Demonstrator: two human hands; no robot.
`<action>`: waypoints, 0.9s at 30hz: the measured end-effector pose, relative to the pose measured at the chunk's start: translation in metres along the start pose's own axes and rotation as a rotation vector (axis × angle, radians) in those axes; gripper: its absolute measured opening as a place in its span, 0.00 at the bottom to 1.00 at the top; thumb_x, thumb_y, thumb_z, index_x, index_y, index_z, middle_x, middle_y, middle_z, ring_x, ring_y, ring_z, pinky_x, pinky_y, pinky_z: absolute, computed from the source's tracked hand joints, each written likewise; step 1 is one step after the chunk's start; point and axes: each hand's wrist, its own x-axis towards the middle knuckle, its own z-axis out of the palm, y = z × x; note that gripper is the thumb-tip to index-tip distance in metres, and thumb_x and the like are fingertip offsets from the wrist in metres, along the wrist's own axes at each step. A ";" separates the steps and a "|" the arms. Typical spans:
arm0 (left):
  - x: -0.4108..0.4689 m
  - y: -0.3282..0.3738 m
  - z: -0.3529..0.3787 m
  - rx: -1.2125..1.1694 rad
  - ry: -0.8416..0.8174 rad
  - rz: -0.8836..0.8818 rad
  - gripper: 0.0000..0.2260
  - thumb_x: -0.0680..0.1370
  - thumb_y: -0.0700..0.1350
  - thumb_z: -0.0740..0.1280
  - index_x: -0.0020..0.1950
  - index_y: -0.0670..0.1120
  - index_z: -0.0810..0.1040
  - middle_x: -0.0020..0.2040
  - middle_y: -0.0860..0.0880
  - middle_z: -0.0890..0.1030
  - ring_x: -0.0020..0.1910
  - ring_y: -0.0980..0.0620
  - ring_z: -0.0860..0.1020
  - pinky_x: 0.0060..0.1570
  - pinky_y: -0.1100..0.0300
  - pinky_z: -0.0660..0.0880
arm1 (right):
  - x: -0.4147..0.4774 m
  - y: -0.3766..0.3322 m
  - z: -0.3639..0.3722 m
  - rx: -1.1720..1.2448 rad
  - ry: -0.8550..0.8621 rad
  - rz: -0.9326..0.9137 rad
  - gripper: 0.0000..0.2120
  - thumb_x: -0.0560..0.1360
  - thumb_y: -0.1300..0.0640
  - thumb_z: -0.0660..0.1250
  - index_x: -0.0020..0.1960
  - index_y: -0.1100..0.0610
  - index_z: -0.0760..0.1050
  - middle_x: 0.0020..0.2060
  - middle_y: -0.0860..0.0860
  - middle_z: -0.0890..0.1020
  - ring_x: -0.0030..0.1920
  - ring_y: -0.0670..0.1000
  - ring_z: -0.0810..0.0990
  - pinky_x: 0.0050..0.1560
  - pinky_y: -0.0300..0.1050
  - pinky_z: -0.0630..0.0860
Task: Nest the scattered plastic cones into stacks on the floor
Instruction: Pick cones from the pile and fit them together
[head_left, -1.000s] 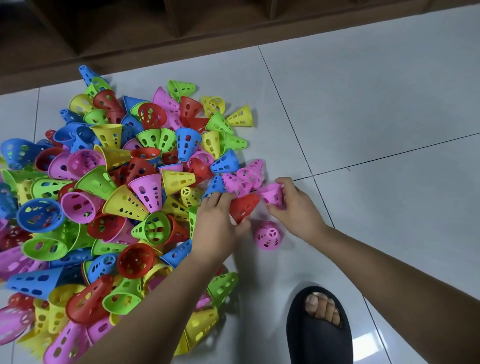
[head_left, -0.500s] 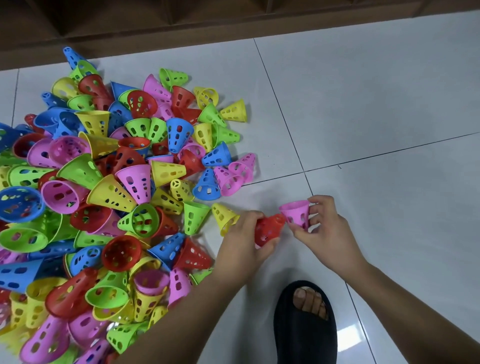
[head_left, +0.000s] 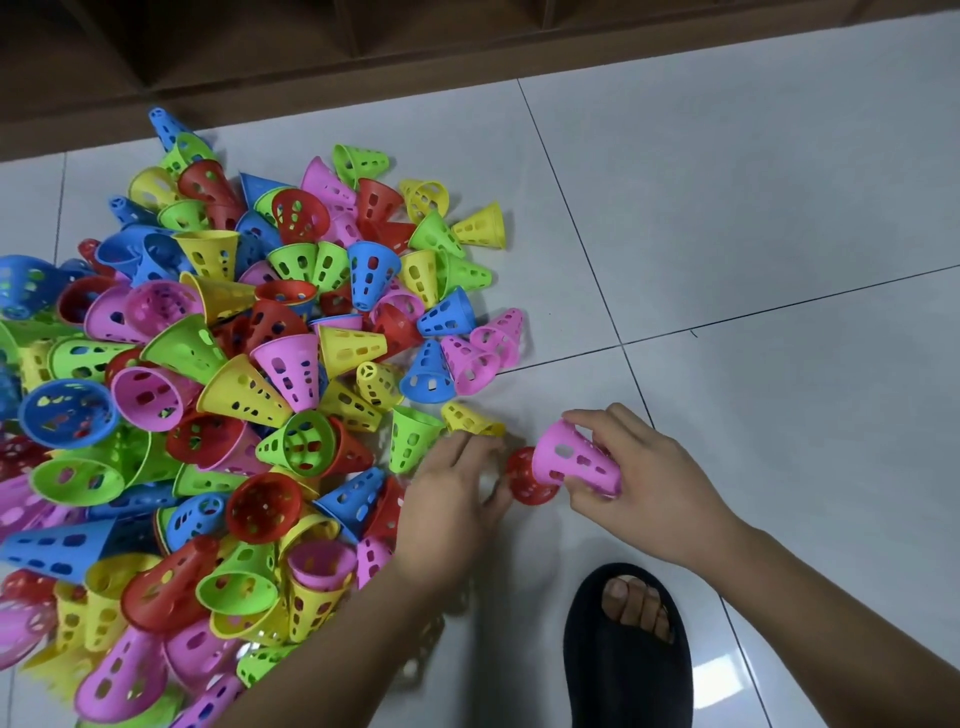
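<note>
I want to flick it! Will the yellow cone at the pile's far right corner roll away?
Probably in a curve: the yellow cone lies sideways, one end wider. Thin, holed plastic looks light, so it may skid on the glossy floor.

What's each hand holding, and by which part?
Right hand grips the pink cone round its side wall. Left hand meets the red cone at its edge; blurred, hold unclear.
</note>
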 end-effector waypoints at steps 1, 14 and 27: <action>0.001 -0.003 -0.003 0.019 0.038 -0.024 0.13 0.79 0.50 0.73 0.62 0.50 0.81 0.55 0.52 0.78 0.52 0.50 0.78 0.45 0.55 0.78 | 0.001 -0.001 0.001 -0.026 -0.007 -0.010 0.26 0.70 0.40 0.65 0.68 0.41 0.75 0.50 0.40 0.72 0.41 0.46 0.77 0.43 0.45 0.79; 0.025 -0.008 0.002 0.152 -0.051 -0.247 0.19 0.86 0.60 0.60 0.75 0.54 0.73 0.71 0.47 0.70 0.60 0.41 0.80 0.49 0.47 0.82 | 0.030 0.001 0.053 -0.304 -0.176 -0.045 0.25 0.70 0.37 0.63 0.61 0.48 0.77 0.51 0.48 0.72 0.50 0.53 0.79 0.41 0.49 0.80; 0.057 -0.010 0.013 -0.052 -0.217 -0.370 0.16 0.85 0.54 0.63 0.73 0.57 0.77 0.77 0.47 0.64 0.61 0.43 0.81 0.55 0.49 0.80 | 0.066 0.035 0.054 -0.229 -0.017 -0.007 0.21 0.74 0.44 0.72 0.63 0.52 0.77 0.56 0.52 0.74 0.51 0.58 0.81 0.40 0.51 0.81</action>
